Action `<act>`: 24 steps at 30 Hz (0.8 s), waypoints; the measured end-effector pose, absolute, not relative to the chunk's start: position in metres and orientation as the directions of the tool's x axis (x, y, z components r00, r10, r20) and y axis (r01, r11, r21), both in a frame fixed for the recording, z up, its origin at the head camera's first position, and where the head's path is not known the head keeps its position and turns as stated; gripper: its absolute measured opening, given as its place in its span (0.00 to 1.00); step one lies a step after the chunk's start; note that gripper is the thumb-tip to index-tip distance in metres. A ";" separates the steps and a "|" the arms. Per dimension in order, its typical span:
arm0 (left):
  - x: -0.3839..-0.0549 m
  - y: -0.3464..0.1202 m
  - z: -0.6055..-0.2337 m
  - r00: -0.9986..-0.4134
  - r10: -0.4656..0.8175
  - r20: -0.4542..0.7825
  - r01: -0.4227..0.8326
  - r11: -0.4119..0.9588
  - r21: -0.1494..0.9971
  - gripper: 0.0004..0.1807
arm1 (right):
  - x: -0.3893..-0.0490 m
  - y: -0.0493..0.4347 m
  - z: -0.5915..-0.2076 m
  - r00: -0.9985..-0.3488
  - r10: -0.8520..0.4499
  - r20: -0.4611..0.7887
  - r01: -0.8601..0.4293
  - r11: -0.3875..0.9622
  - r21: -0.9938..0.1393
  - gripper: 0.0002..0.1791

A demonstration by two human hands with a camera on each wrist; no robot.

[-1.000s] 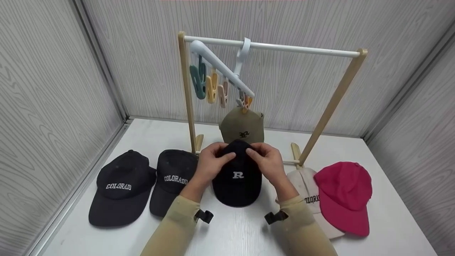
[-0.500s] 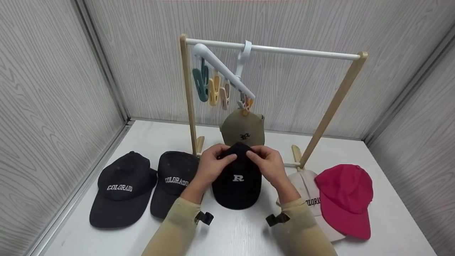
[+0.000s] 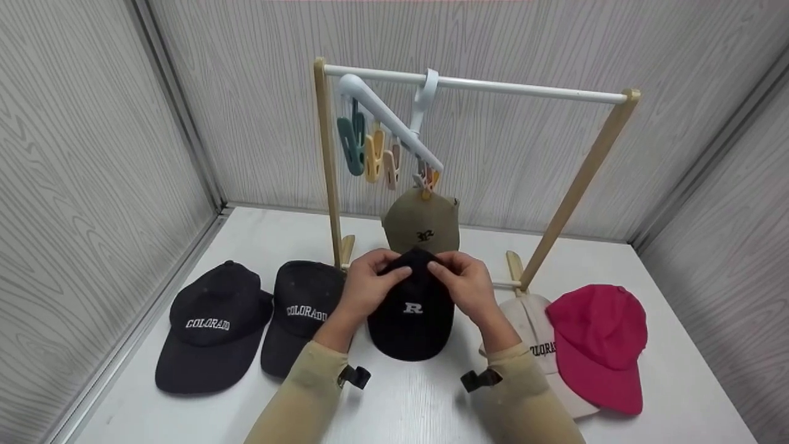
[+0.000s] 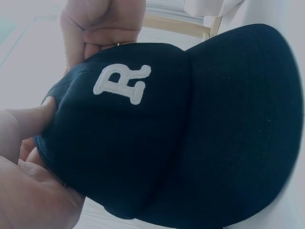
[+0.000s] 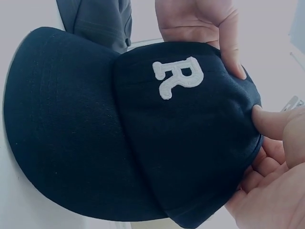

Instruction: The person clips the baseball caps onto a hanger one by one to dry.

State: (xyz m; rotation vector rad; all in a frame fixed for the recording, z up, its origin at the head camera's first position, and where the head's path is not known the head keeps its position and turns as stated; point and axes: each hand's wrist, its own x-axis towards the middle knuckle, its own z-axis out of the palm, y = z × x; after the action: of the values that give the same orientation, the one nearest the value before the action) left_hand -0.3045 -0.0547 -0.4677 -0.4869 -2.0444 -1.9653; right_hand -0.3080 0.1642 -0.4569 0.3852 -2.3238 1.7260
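- Landmark: rack (image 3: 524, 87), white rail on wooden posts, standing on white table (image 3: 407, 407).
- Black R cap (image 3: 412, 330): held in front of the rack, between its posts as seen from the head, crown up, brim toward the wearer, white R facing the wearer. Gap to table hard to judge.
- Left hand (image 3: 368, 280): in front of the rack, pinches the left side of that cap's crown near the top, thumb on the front, fingers behind; no slack between thumb and fabric.
- Right hand (image 3: 462, 280): same pinch, right side of the crown, just beside the other thumb, not touching it.
- White hanger (image 3: 385, 117): hooked over the rack's rail, angled, carrying green (image 3: 350, 145), yellow (image 3: 373, 157) and pink clips (image 3: 390, 169), among others.
- Olive cap (image 3: 422, 216): below the rack's rail, orange clip (image 3: 433, 182) at its top; lower edge hidden by the held cap.
- Two dark COLORADO caps (image 3: 212, 364): side by side, in front and left of the rack.
- Beige cap (image 3: 524, 314): front right of the rack, partly under red cap (image 3: 601, 345).
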 end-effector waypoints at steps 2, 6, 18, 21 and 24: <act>-0.305 -0.055 -0.468 -0.910 0.056 0.412 0.413 0.022 0.910 0.07 | -0.308 0.164 -0.457 -0.939 -0.076 0.336 -0.343 0.281 -0.896 0.06; -0.305 -0.054 -0.469 -0.913 0.045 0.405 0.406 0.024 0.914 0.07 | -0.308 0.165 -0.459 -0.936 -0.074 0.344 -0.350 0.289 -0.891 0.06; -0.305 -0.055 -0.469 -0.923 0.028 0.383 0.384 0.018 0.923 0.07 | -0.309 0.165 -0.461 -0.936 -0.071 0.344 -0.349 0.297 -0.889 0.06; -0.306 -0.055 -0.469 -0.921 0.029 0.389 0.389 0.019 0.921 0.07 | -0.310 0.166 -0.461 -0.938 -0.071 0.340 -0.346 0.290 -0.892 0.06; -0.305 -0.055 -0.468 -0.919 0.034 0.393 0.394 0.019 0.919 0.07 | -0.310 0.166 -0.461 -0.937 -0.077 0.340 -0.348 0.279 -0.895 0.06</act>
State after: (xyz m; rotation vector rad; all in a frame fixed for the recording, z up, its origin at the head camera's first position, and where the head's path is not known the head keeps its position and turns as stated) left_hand -0.3050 -0.0546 -0.4685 -0.4426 -2.0365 -1.9846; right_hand -0.3102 0.1663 -0.4614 0.3931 -2.3179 1.7148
